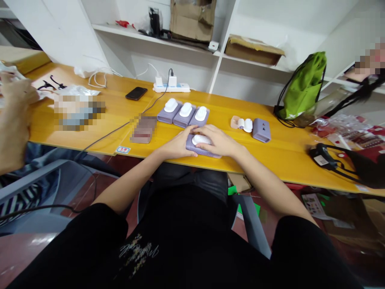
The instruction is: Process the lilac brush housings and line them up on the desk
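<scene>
A purple box with a white piece on top lies at the near edge of the yellow table. My left hand grips its left side, fingers curled round it. My right hand rests on its right side, fingers pressed over the white piece. Three more purple boxes with white pieces stand in a row just behind. To the right lie a lone purple box, a small white part and a pinkish part.
A black phone and a power strip lie at the back. A green bag sits at the right, with black straps and packets near it. Another person's hand is at the far left. Shelves hold cardboard boxes.
</scene>
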`<state>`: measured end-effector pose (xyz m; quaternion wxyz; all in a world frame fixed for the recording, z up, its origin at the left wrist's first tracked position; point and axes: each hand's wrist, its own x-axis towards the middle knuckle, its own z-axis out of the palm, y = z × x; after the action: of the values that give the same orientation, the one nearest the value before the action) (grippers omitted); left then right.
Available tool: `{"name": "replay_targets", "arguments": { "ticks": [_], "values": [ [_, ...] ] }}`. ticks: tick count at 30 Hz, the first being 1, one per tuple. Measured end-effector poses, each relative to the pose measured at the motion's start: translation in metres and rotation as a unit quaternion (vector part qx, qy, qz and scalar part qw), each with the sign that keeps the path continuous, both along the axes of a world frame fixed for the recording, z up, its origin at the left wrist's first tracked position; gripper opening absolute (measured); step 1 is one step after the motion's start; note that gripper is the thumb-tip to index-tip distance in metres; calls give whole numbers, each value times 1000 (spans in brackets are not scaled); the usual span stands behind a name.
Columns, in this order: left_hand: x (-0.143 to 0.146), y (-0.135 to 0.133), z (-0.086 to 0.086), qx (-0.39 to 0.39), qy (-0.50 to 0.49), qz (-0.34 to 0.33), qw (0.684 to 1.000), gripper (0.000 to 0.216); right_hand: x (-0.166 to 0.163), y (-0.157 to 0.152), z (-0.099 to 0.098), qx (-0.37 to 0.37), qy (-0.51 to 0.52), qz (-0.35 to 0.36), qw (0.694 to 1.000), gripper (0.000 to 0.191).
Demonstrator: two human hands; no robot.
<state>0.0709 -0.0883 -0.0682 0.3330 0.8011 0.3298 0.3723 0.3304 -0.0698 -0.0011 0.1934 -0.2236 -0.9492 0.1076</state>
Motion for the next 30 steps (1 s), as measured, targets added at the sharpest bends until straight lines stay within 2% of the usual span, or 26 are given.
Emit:
{"name": "replay_targets", "arguments": {
  "ticks": [2,5,9,15,17,22,24,27,28,30],
  "values": [
    [0,1,-3,1,1,-2,1000,133,3,-3,2,17,-39,-39,998,57],
    [0,1,-3,-2,2,-2,1000,136,2,-3,3,46,-72,-44,995,52],
    [1,1,-2,-4,0,1,1000,135,-3,2,3,41,-54,-21,997,43],
    [3,2,-2,3,5,8,1000,130,-5,-4,8,15,-7,-42,999,36],
    [3,2,-1,7,2,5,1000,131,-8,-5,9,21,-17,-26,999,39],
    [7,-1,2,-36,-28,15,999,150,-19,-3,5,58,-73,23,995,42],
    [8,-3,5,-28,-27,23,999,132,-21,-2,2,74,-73,23,994,43],
    [10,-5,9,-6,13,49,999,86,-22,-1,0,93,-79,21,992,39],
    [11,-6,10,-5,25,60,998,77,-22,-1,0,96,-82,22,992,38],
    [12,-7,12,-8,38,75,996,71,-23,-2,1,99,-88,24,991,36]
  ]
}}
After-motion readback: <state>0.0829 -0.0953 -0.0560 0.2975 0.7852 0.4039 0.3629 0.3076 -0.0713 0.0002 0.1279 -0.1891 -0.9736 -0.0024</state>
